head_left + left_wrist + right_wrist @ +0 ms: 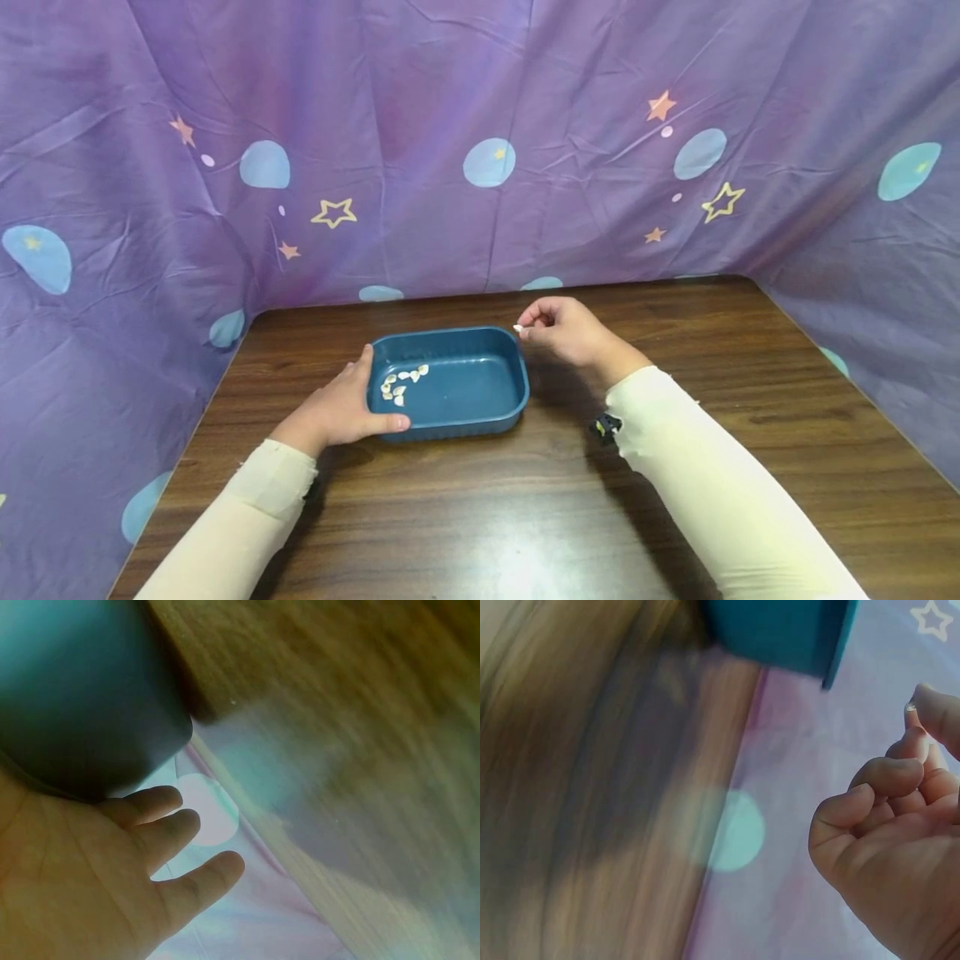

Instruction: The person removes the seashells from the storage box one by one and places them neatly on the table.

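Observation:
A blue rectangular tray [450,429] with raised walls sits on the wooden table. Several small, white, shell-like pieces [399,392] lie scattered at its left end. My left hand [341,408] spans the tray's left end, its thumb along the near rim and its index finger by the far left corner. The left wrist view shows the other fingers [214,881] straight and spread beside the tray wall. Beyond the tray's far right corner, my right hand [566,333] pinches one small white shell-like piece [518,328] between thumb and fingertip. Its remaining fingers are curled toward the palm.
Brown wooden tabletop [450,517] surrounds the tray. A purple cloth [420,100] printed with stars and blue ovals hangs behind the table and along both sides. A small dark device [606,427] is at the right wrist, under the pale sleeve [720,492].

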Available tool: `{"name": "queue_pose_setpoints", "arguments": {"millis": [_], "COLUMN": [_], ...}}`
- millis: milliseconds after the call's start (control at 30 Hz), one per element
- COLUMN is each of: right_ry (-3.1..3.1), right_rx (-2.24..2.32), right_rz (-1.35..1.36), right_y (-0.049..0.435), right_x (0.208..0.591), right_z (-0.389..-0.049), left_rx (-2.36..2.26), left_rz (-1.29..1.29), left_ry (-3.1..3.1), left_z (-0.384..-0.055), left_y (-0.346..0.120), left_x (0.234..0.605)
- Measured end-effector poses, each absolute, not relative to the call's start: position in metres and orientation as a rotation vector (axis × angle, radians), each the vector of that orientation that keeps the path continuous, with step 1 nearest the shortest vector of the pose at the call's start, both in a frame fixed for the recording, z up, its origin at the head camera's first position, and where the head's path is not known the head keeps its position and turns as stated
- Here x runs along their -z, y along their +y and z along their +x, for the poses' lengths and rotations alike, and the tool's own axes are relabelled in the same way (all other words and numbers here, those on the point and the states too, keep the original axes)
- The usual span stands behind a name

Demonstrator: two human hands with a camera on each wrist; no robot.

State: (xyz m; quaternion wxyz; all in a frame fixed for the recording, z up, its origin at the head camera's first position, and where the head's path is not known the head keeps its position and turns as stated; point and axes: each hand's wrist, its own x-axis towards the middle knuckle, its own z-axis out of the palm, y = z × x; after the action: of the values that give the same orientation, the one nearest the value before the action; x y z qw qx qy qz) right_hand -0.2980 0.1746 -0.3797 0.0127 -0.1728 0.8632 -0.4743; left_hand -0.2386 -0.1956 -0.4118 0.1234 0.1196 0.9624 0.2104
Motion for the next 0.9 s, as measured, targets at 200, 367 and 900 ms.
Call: {"name": "queue_pose_setpoints", "arguments": {"millis": [200, 367, 900], "right_ry": [2.791, 2.838, 2.84], "right_rx": [1.367, 1.222, 0.983], "right_rz": [-0.502, -0.5, -0.48], "right_y": [0.197, 0.211, 0.22], "right_x": [0.394, 0.406, 0.423], "right_z": [-0.305, -0.309, -0.314], "left_rx": [-0.609, -0.605, -0.597], "left_rz": [0.337, 0.335, 0.332], "left_ry": [2.801, 2.794, 2.797], "left_z": [-0.238, -0.238, -0.238], "left_y": [-0.196, -0.195, -0.195], "left_x": [0.411, 0.41, 0.411]}}
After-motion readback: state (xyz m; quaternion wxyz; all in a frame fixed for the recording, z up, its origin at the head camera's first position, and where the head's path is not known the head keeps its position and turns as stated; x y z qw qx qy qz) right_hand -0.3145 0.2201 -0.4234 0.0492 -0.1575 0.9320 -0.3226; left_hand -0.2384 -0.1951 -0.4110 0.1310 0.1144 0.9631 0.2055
